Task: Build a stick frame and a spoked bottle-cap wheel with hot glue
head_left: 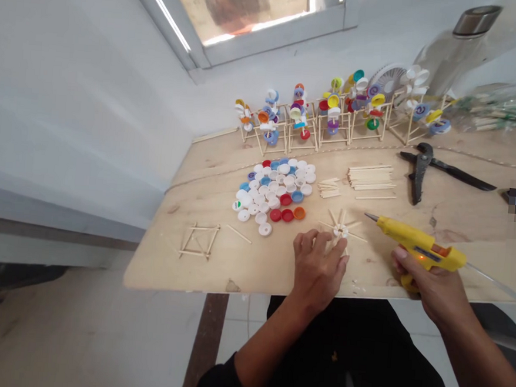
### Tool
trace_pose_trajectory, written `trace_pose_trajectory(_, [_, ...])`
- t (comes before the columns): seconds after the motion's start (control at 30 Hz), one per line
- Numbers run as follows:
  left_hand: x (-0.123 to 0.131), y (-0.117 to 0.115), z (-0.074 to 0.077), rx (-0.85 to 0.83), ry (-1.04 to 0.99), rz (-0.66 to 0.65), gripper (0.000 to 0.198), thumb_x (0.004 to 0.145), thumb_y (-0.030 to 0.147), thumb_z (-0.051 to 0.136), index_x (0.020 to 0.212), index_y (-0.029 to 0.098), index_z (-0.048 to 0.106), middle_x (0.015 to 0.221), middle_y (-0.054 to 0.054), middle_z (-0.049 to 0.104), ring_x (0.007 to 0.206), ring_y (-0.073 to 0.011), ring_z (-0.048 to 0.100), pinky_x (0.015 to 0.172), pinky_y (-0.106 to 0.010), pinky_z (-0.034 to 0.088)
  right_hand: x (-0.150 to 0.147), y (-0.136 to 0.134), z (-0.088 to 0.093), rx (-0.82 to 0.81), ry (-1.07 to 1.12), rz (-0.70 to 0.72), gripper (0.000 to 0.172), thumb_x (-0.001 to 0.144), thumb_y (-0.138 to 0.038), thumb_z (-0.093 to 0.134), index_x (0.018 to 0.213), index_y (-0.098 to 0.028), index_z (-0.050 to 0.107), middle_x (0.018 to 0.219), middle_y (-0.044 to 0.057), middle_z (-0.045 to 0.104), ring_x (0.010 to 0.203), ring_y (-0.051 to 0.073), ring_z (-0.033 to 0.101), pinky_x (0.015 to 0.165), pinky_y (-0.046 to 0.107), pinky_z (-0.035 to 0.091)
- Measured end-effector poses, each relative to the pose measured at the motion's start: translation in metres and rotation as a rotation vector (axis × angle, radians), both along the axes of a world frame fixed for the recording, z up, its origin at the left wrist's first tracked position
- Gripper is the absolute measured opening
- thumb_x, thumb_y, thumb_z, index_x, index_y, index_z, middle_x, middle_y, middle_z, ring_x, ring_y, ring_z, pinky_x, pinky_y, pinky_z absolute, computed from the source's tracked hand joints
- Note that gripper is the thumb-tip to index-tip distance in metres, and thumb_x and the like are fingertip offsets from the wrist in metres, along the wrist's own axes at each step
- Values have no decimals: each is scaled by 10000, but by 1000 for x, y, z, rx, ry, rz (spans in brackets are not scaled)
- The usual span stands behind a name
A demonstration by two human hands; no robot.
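Observation:
My right hand [437, 288] is wrapped round the handle of a yellow hot glue gun [407, 236], whose metal nozzle points left. An orange light glows on its body. My left hand [319, 268] rests on the table with bent fingers at the near side of a small wheel of wooden sticks [341, 230]. Thumb and forefinger close on its lower edge, hiding part of it. Thin sticks fan out from the white centre of the wheel. The nozzle is apart from the wheel, to its right.
Bottle caps [276, 189] lie heaped left of centre. Short sticks [329, 188] and longer sticks [371, 178] are beside black pliers [423, 169]. A square stick frame [199, 241] lies at left. Stick stands with cap wheels [305, 123] line the back. The table's front edge [251, 292] is close.

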State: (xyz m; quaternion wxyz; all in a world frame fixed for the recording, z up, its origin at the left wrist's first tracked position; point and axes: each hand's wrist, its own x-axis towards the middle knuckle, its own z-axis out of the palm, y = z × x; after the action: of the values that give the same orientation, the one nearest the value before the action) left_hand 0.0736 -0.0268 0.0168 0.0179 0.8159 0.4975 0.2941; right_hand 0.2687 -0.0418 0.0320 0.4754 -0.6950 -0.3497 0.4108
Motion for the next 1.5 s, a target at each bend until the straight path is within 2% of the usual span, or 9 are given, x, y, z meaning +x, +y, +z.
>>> trace_pose_trajectory(0.1, [-1, -1, -2, -9, 2, 7, 253, 874, 291, 553, 1099, 227, 652, 1033, -84, 599, 1028, -267, 457, 910, -458, 344, 0, 0, -2, -48, 94, -66, 328, 560, -438, 789, 613, -185, 586, 558, -14, 561, 486, 98, 505, 406, 187, 401])
trace_pose_trajectory(0.2, [-1, -2, -4, -21, 0, 13, 253, 870, 292, 560, 1099, 238, 653, 1034, -83, 597, 1032, -267, 456, 907, -456, 344, 1, 0, -3, -49, 106, -68, 307, 565, -414, 797, 620, -187, 600, 578, -10, 581, 534, 116, 541, 477, 203, 448])
trace_pose_trajectory(0.47, [-5, 0, -2, 8, -16, 56, 255, 845, 259, 592, 1089, 234, 663, 998, -76, 590, 1009, -257, 466, 893, -435, 349, -3, -3, 2, -81, 53, -75, 348, 563, -460, 777, 609, -173, 585, 573, -18, 565, 518, 97, 507, 443, 182, 388])
trace_pose_trajectory(0.73, [-5, -1, -5, -17, -87, 59, 240, 858, 243, 565, 1071, 223, 672, 982, -72, 602, 1001, -250, 467, 903, -435, 337, -2, -2, 1, -89, 31, -55, 375, 573, -486, 761, 613, -165, 571, 593, -3, 565, 520, 100, 504, 443, 187, 398])
trace_pose_trajectory(1.07, [-5, 1, -3, -21, -118, 70, 224, 850, 232, 562, 1038, 212, 681, 961, -73, 605, 991, -246, 467, 891, -426, 338, -5, -1, 10, -116, -75, -6, 396, 589, -527, 727, 612, -173, 550, 602, 2, 544, 533, 109, 487, 455, 200, 400])
trace_pose_trajectory(1.23, [-5, 3, -1, 6, -144, 74, 237, 854, 229, 550, 1053, 218, 678, 964, -74, 600, 987, -246, 466, 887, -424, 338, 1, 0, 4, -121, -97, 9, 402, 614, -540, 711, 606, -176, 540, 580, -5, 528, 499, 96, 463, 435, 196, 381])
trace_pose_trajectory(1.37, [-5, 4, 0, -7, -132, 86, 230, 855, 230, 558, 1051, 219, 678, 957, -73, 603, 988, -246, 467, 890, -421, 339, 7, 2, -3, -122, -63, 82, 409, 607, -542, 718, 599, -178, 533, 583, -1, 524, 518, 109, 482, 432, 201, 388])
trace_pose_trajectory(1.5, [-10, 10, 4, -15, -152, 102, 210, 864, 233, 552, 1029, 231, 683, 943, -67, 604, 968, -238, 484, 869, -406, 347, 4, 0, -2, -98, -30, 21, 380, 603, -514, 732, 623, -175, 560, 578, -11, 519, 509, 92, 464, 416, 179, 360])
